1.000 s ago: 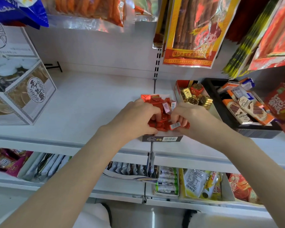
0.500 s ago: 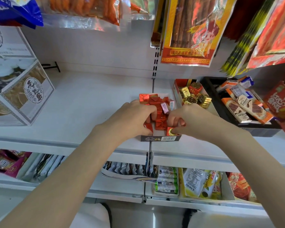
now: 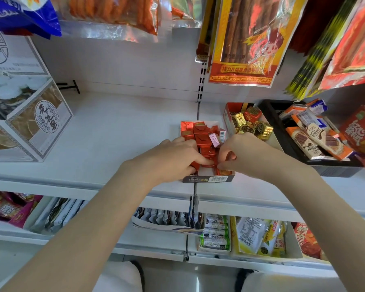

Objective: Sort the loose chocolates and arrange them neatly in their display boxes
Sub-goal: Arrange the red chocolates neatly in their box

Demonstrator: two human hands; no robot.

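Observation:
A low display box (image 3: 208, 179) with a dark barcoded front stands on the white shelf, holding several red foil chocolates (image 3: 200, 131) and one pink one (image 3: 214, 140). My left hand (image 3: 173, 159) lies over the box's near left part, fingers curled onto the red chocolates. From the right, my right hand (image 3: 244, 154) pinches a red chocolate (image 3: 230, 156) over the box's near right corner. Both hands hide the near rows. A second box (image 3: 228, 116) to the right holds gold and red foil chocolates (image 3: 251, 123).
A black tray (image 3: 335, 167) of orange wafer bars sits at the right. Large printed cartons (image 3: 30, 123) stand at the left. Snack bags (image 3: 240, 39) hang overhead. A lower shelf (image 3: 219, 234) carries packets and pouches. Bare white shelf (image 3: 124, 123) lies between the cartons and the box.
My hands have drawn closer together over the near end of the box. The right hand's chocolate with a barcode label is gone from its fingers, which now pinch a red piece.

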